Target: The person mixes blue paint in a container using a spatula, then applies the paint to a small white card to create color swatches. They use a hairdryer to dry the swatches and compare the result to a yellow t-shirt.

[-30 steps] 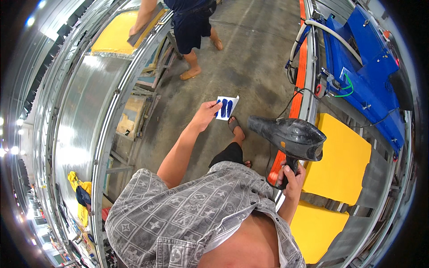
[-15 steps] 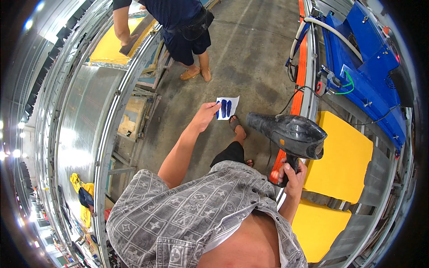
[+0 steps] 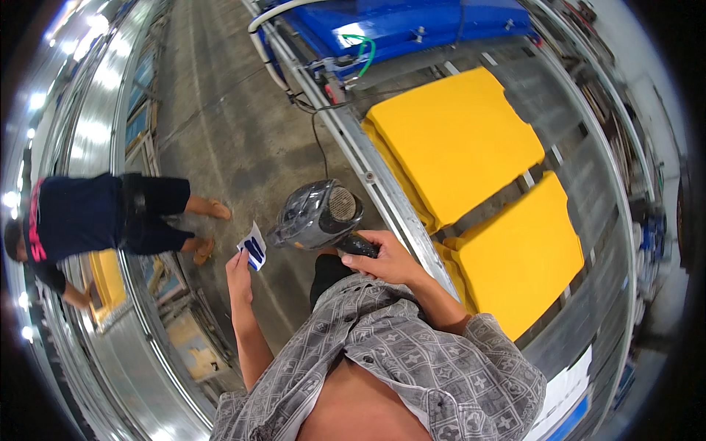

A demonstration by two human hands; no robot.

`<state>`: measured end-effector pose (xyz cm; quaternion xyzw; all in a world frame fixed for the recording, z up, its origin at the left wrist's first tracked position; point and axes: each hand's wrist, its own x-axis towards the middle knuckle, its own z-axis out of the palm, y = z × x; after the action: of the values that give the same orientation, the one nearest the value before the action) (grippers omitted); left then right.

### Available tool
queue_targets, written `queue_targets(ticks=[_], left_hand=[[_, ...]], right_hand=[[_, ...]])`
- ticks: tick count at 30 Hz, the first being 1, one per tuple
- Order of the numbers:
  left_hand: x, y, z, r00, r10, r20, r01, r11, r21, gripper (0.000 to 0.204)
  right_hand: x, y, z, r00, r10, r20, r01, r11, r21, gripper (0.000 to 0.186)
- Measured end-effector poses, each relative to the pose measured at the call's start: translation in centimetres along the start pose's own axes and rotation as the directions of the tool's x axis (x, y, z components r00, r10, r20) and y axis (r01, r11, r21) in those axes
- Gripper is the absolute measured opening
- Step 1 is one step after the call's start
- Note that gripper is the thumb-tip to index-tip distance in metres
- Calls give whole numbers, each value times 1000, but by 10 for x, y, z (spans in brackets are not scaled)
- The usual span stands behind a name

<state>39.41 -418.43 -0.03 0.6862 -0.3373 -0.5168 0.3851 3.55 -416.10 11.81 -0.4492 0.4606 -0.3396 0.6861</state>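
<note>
A small white slip (image 3: 257, 238) bearing dark blue stripes is pinched at its lower edge by my left hand (image 3: 239, 273). My right hand (image 3: 391, 257) is wrapped around the handle of a dark hair dryer (image 3: 305, 213). The nozzle points left at the slip, a short way from its right edge. On the dryer's body the round grille faces up and to the right. From the dryer a thin cable runs up toward the rail.
Yellow fabric pieces (image 3: 456, 140) lie on boards to the right, behind a metal rail (image 3: 368, 176). A blue machine (image 3: 412, 33) stands beyond them. At the left a co-worker (image 3: 110, 213) leans over a yellow screen frame (image 3: 109, 283) on a long metal table.
The view has swung right, so the co-worker now appears farther left and lower. The dryer's nozzle has come closer to the slip. Both hands keep their hold.
</note>
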Motion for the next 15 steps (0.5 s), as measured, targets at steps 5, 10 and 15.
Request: queue_targets(ticks=[5, 10, 15], left_hand=[[0, 21, 14, 999, -12, 33, 13, 1000, -27, 29], [-11, 35, 10, 994, 112, -9, -105, 949, 299, 30], [-39, 21, 10, 993, 122, -4, -106, 879, 466, 32]], right_hand=[[-13, -1, -3, 997, 61, -36, -56, 989, 135, 26], [-22, 1, -12, 981, 93, -170, -74, 991, 114, 24], [-18, 7, -26, 732, -329, -597, 89, 915, -395, 34]])
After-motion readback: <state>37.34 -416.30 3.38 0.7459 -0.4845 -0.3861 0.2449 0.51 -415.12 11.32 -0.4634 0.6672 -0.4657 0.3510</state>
